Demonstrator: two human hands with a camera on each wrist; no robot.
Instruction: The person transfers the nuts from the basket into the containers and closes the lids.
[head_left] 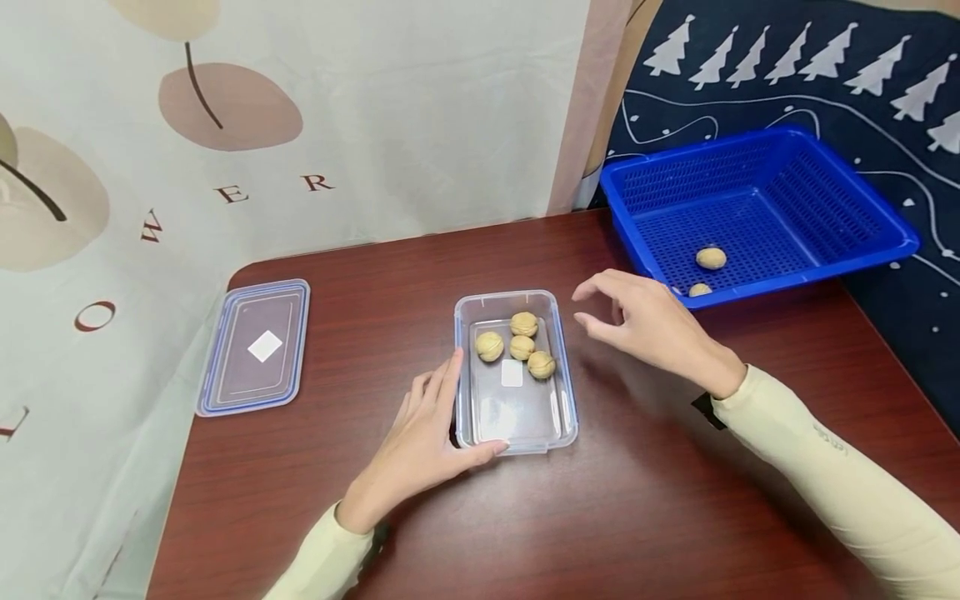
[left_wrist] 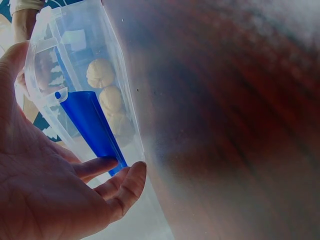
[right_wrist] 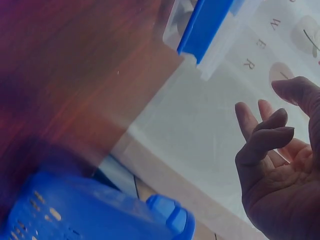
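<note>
Several walnuts (head_left: pixel 522 347) lie toward the far end of a clear plastic container (head_left: pixel 517 421) with a blue-edged rim. Against its near left corner rests my left hand (head_left: pixel 423 437), fingers extended along the left wall and thumb across the near rim. In the left wrist view, those fingertips touch the container's side (left_wrist: pixel 75 117). My right hand (head_left: pixel 652 325) hovers between the container and a blue basket (head_left: pixel 795 279), its thumb and index finger apart with nothing between them. Two walnuts show in the basket, one (head_left: pixel 711 258) on its floor and another (head_left: pixel 700 290) partly hidden by the near wall.
A clear lid with a blue seal (head_left: pixel 288 379) lies flat at the table's left. A pale printed cloth (head_left: pixel 420 117) hangs behind the reddish-brown table (head_left: pixel 375 308). Dark cloth with white trees (head_left: pixel 750 62) stands behind the basket.
</note>
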